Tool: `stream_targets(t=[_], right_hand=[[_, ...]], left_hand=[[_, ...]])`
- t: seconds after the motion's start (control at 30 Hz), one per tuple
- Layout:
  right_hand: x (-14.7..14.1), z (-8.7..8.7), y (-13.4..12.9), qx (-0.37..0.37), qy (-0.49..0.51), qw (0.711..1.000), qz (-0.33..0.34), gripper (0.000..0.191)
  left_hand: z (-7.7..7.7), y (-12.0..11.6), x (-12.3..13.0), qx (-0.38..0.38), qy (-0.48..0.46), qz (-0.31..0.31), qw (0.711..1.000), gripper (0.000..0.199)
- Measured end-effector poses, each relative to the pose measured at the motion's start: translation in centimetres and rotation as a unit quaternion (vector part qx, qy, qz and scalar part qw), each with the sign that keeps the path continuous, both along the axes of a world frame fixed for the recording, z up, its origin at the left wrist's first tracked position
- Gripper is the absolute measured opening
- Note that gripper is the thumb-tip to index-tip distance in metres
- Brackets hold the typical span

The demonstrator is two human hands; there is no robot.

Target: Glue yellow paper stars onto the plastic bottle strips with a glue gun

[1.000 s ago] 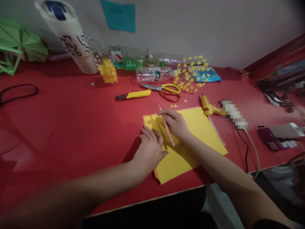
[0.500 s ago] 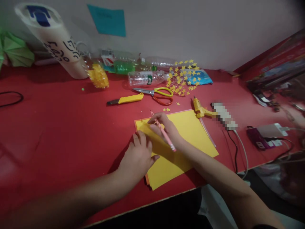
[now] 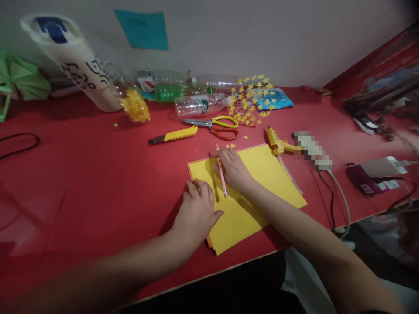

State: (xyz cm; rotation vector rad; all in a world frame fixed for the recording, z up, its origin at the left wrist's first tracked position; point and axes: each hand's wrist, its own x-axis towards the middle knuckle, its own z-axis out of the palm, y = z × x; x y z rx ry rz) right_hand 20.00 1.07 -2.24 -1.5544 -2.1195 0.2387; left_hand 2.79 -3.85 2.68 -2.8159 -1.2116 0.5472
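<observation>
A stack of paper lies on the red table with a yellow sheet (image 3: 252,174) on top and an orange edge showing on its left side. My left hand (image 3: 196,209) rests palm down on the sheet's left edge, fingers and thumb apart, holding nothing. Near the top edge, my right hand (image 3: 234,168) has its fingers closed round a pink pencil (image 3: 221,176). The pencil's eraser end points toward me, and its other end points at the wall. Several small yellow stars (image 3: 231,146) lie just beyond the right hand.
Beyond the paper are a yellow utility knife (image 3: 175,136), scissors (image 3: 224,124), clear plastic bottles (image 3: 199,104) and a star-covered clear object (image 3: 250,102). A yellow glue gun (image 3: 278,143) and a purple power bank (image 3: 366,181) with cables lie right. A tall white tumbler (image 3: 88,74) stands back left.
My right hand, still on the pencil, has shifted slightly right and turned the pencil more upright in view. My left hand stays on the paper's left edge. The whole view has shifted a little.
</observation>
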Motion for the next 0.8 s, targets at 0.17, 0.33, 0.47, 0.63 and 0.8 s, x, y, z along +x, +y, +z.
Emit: stream_targets(t=[0.17, 0.33, 0.47, 0.63, 0.8], right_hand=[[-0.7, -0.5, -0.2, 0.031, 0.011, 0.999, 0.005, 0.023], [-0.8, -0.6, -0.3, 0.036, 0.049, 0.998, 0.026, 0.019], [-0.8, 1.2, -0.6, 0.035, 0.122, 0.991, -0.028, 0.012], [-2.9, 3.7, -1.4, -0.189, 0.381, 0.905, -0.005, 0.023], [-4.7, 2.5, -1.6, -0.204, 0.434, 0.877, -0.04, 0.017]], left_hand=[[0.4, -0.5, -0.2, 0.021, 0.007, -0.016, 1.0, 0.072], [0.7, -1.3, -0.6, 0.056, 0.037, -0.026, 0.997, 0.073], [0.5, -1.3, -0.5, 0.075, 0.041, -0.055, 0.995, 0.071], [0.0, -1.2, -0.4, 0.056, 0.008, -0.05, 0.997, 0.068], [0.1, -1.4, -0.4, 0.043, -0.015, -0.05, 0.998, 0.067]])
